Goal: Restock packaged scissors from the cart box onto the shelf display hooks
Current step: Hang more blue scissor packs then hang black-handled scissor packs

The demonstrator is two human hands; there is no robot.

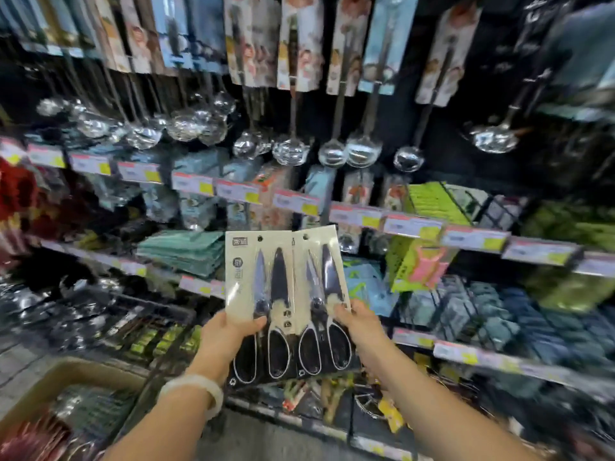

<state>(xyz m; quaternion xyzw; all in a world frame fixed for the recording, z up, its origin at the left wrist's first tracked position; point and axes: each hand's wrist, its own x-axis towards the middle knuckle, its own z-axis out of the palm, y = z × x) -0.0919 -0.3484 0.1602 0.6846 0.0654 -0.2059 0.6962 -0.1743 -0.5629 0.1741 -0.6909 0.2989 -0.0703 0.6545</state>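
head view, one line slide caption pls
Left hand and right hand each hold a scissors pack before shelves of hanging ladles.

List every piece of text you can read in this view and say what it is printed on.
Left scissors pack, top left corner: a small dark logo box with two characters, too blurred to read.
Same pack, round dark badge under the logo: unreadable.
Right scissors pack: no legible print.
Shelf price tags: red and yellow labels, print too blurred to read.
Hanging ladle cards: pictures only, no readable words.
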